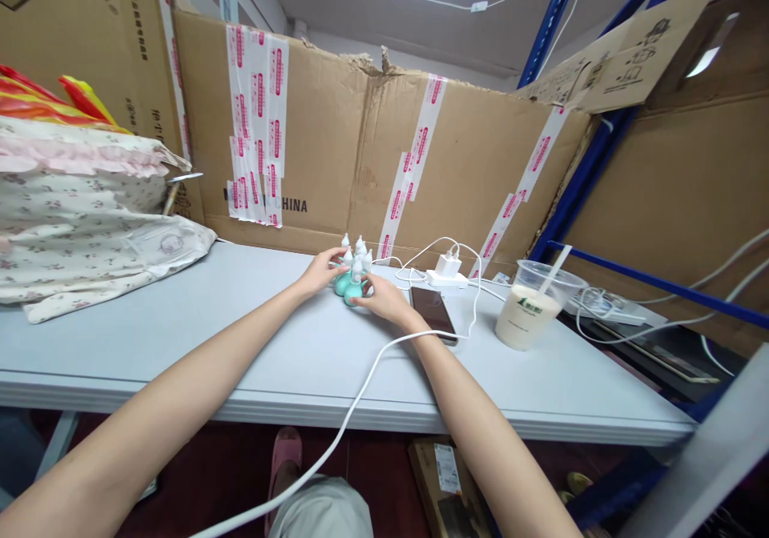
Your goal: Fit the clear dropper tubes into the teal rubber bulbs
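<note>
Several small teal, bulb-shaped bottles with white pointed caps [354,270] stand clustered on the pale grey table [180,338], close to the cardboard wall. My left hand [320,271] reaches in from the left, its fingers curled against the left side of the cluster. My right hand [384,299] comes from the right and pinches the base of the front teal bottle [353,290]. Both forearms stretch out over the table's front edge.
A dark phone [433,311] lies just right of my right hand, with a white charger and power strip [448,274] behind it. A white cable [360,386] runs over the table edge. A plastic cup of milky drink with a straw [532,307] stands right. Floral fabric [78,218] is piled left.
</note>
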